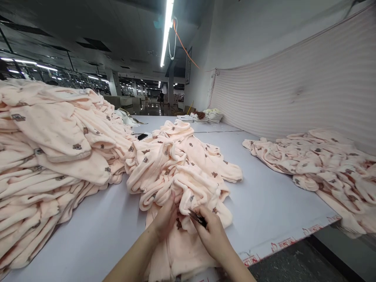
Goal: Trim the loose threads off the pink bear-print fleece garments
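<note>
A pale pink fleece garment (202, 156) with small brown bear prints lies bunched up in front of me, its lower part spread toward the table's near edge. My left hand (167, 215) grips a fold of it, the fingertips partly tucked behind the cloth. In my right hand (210, 229) is a pair of dark thread snips (198, 217), the pointed blades aimed left at the fabric near my left fingers. Whether the blades touch the cloth I cannot tell.
A tall heap of like garments (58, 156) fills the left side. More garments (329, 164) lie at the right, hanging over the table edge. A dark phone-like object (142, 136) and stacked papers or cloth (213, 116) sit farther back on the grey table (264, 203).
</note>
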{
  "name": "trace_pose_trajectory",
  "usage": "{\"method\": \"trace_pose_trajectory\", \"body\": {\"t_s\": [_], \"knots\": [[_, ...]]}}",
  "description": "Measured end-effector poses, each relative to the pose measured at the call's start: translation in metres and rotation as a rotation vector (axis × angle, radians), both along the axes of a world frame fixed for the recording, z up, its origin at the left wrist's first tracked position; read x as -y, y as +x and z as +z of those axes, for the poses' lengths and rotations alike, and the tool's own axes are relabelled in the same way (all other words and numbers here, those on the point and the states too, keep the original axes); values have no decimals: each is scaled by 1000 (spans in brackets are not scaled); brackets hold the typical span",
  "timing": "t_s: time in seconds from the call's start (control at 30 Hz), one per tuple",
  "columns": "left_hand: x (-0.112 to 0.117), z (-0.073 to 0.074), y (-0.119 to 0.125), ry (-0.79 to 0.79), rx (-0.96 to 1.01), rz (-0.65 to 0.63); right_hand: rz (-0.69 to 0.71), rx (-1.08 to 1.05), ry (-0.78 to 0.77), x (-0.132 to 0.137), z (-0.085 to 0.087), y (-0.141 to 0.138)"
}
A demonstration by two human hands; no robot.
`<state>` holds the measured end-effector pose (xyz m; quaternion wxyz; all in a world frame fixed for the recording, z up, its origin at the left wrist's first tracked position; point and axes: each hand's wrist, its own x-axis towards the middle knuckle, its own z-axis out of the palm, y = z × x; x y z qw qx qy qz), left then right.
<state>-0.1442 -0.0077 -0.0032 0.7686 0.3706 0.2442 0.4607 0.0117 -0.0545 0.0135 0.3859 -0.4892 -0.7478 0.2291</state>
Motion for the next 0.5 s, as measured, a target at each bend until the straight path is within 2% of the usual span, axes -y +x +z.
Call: {"method": "trace_pose_trajectory", "body": {"t_s": [0.07, 0.13, 0.2, 0.23, 0.3, 0.37, 0.43, 0.5], "knots": [[-9, -10, 1, -17, -17, -14, 81, 36, -101, 12, -11, 2], [-12, -16, 2, -23, -41, -14, 167, 180, -207, 27, -25, 1], [-8, -15, 0, -17, -81, 11, 177, 348, -227, 37, -37, -3], [-4, -13, -4, -13, -108, 31, 154, 366, -201, 39, -41, -4], [12, -9, -14, -1, -185, 102, 111, 214, -166, 36, -42, -4], [34, -8, -26, 16, -273, 248, 114, -56, -206, 26, -37, -3], [59, -15, -31, 22, -407, 403, 142, -276, -302, 16, -33, -3], [79, -27, -26, 27, -597, 427, 170, -411, -394, 10, -31, -5]]}}
